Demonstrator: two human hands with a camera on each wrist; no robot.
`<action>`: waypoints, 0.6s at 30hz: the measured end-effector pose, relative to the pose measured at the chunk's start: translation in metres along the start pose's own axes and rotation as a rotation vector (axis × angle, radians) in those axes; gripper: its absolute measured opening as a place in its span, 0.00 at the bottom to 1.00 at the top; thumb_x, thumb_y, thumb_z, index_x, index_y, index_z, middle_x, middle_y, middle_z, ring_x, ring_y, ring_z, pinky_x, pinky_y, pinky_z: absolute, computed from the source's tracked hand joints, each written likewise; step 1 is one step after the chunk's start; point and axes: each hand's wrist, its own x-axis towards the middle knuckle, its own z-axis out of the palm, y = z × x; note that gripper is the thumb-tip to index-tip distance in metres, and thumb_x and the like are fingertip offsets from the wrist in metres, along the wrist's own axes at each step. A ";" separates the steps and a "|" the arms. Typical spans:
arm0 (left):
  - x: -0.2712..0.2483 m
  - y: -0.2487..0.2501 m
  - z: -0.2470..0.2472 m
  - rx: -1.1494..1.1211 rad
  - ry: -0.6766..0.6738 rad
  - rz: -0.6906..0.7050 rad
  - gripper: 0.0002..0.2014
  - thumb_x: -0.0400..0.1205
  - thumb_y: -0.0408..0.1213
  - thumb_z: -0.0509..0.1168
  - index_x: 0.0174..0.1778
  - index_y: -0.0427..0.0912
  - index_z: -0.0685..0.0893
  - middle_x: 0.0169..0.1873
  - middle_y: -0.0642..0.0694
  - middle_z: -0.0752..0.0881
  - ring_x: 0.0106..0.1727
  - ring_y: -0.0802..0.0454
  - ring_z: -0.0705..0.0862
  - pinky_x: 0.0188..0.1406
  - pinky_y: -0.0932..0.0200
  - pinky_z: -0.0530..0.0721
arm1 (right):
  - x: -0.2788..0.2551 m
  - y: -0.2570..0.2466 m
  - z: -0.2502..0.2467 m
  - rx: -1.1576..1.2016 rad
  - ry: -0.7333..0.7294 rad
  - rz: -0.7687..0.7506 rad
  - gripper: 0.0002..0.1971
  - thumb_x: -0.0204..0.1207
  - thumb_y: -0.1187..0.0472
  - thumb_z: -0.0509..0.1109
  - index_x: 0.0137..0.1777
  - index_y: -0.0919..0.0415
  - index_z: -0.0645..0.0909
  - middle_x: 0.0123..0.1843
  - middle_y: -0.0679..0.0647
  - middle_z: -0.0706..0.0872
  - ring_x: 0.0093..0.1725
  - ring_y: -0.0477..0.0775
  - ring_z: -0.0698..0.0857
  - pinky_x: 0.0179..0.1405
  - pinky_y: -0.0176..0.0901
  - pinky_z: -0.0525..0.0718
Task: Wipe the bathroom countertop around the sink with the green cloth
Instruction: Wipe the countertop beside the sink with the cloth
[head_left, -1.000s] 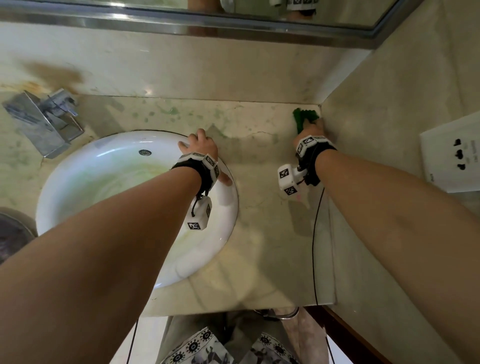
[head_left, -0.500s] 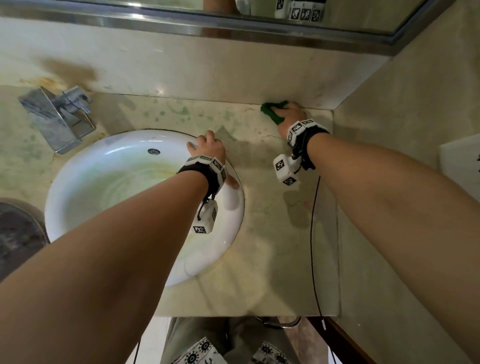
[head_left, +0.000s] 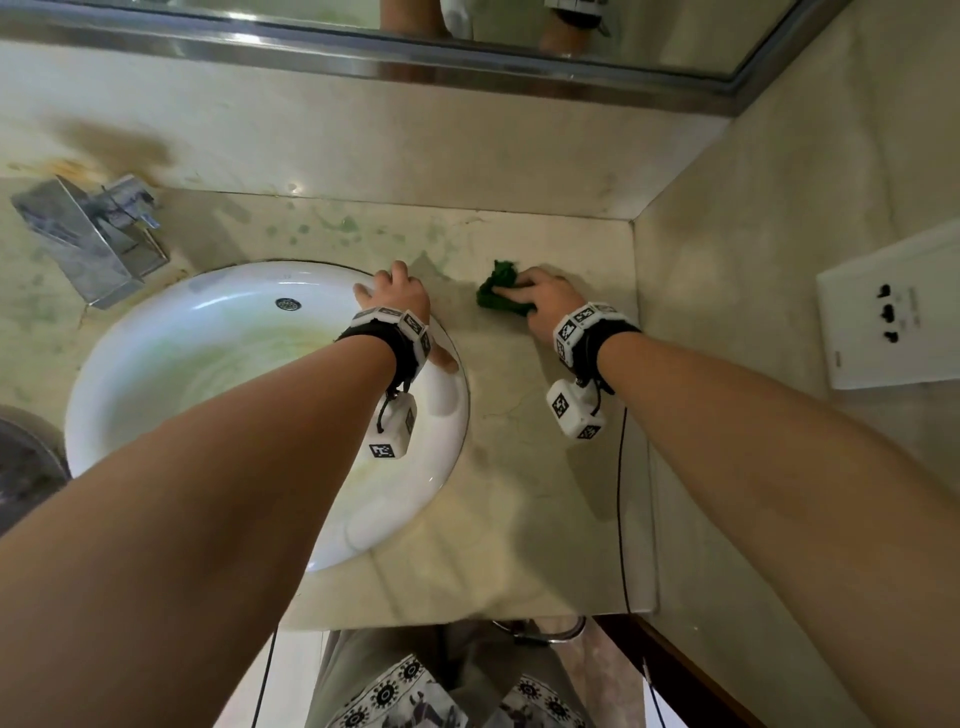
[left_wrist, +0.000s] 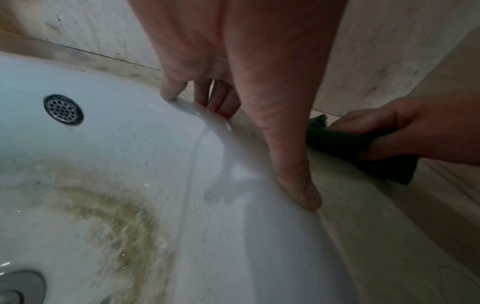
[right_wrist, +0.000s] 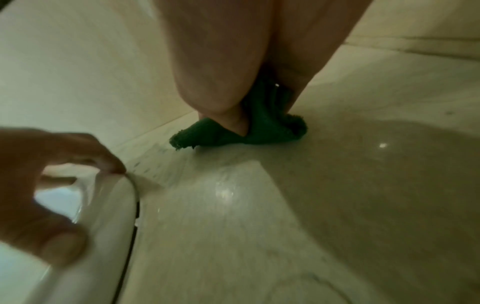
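From the head view, the right hand grips the bunched cloth on the counter, between the sink and the side wall. The left hand rests on the sink's far right rim. The left wrist view adds what the head view hides: fingers curl over the rim, the thumb lies along its edge, and a brown stain rings the basin. The right wrist view shows the cloth pressed flat under the thumb. Only the head view shows the tap, mirror and socket.
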 end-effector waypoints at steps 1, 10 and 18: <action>0.000 0.000 0.000 0.002 0.000 0.003 0.64 0.47 0.75 0.76 0.73 0.36 0.72 0.68 0.40 0.68 0.71 0.37 0.68 0.70 0.37 0.70 | -0.006 -0.002 0.004 -0.003 0.003 -0.020 0.28 0.77 0.71 0.61 0.72 0.43 0.78 0.73 0.51 0.75 0.70 0.59 0.74 0.71 0.44 0.71; -0.003 0.000 -0.001 0.008 -0.013 0.010 0.66 0.48 0.74 0.76 0.77 0.36 0.69 0.71 0.39 0.66 0.73 0.35 0.67 0.72 0.35 0.68 | -0.032 -0.013 0.017 0.026 -0.115 -0.004 0.29 0.75 0.74 0.59 0.70 0.46 0.82 0.70 0.53 0.78 0.67 0.61 0.77 0.70 0.48 0.75; -0.004 0.001 -0.002 0.004 -0.017 0.005 0.65 0.47 0.74 0.77 0.75 0.36 0.70 0.70 0.40 0.66 0.73 0.37 0.67 0.72 0.36 0.68 | -0.042 0.006 -0.018 0.386 0.385 0.403 0.27 0.76 0.72 0.59 0.72 0.53 0.79 0.70 0.57 0.77 0.66 0.62 0.79 0.66 0.41 0.75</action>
